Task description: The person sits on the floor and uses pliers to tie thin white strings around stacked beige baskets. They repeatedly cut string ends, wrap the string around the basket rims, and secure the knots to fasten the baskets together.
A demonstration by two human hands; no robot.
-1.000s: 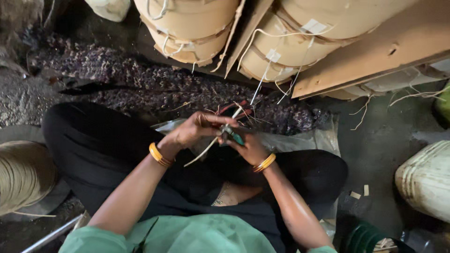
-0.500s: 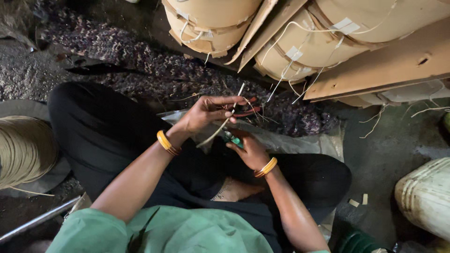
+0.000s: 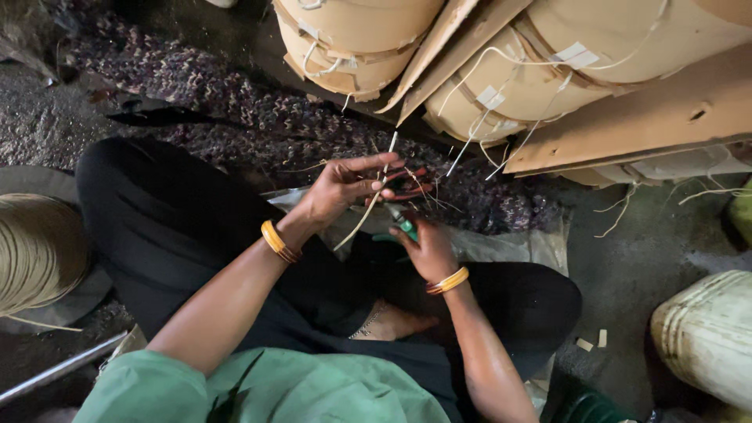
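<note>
Setting: a dark, gritty floor point(image 3: 47, 125), with a mottled purple-brown woven mat point(image 3: 258, 117) running across it and a crumpled clear plastic sheet point(image 3: 509, 243) lying under the seated person's black-clad legs. Stacked beyond the mat: tan cardboard drums point(image 3: 360, 39) bound with pale strips, with flat cardboard panels point(image 3: 650, 117) leaning over them. At the left edge: a coil of pale cane point(image 3: 31, 251); below it, a grey metal rod point(image 3: 55, 376) lying slantwise. At the right edge: a pale ribbed sack or drum point(image 3: 705, 329), with small cut scraps point(image 3: 591, 342) lying near it on the floor. Left hand point(image 3: 345, 192): raised over the lap, wearing an orange bangle, fingers partly extended and pinching a thin pale cane strip point(image 3: 368, 211) that is running diagonally through the grip, alongside reddish strands point(image 3: 415, 182) at the fingertips. Right hand point(image 3: 427, 247): just below and beside the left, also bangled, clenched around a green-handled tool point(image 3: 406, 227) whose tip is pointing up toward the strip; the tool's working end is too small to make out.
</note>
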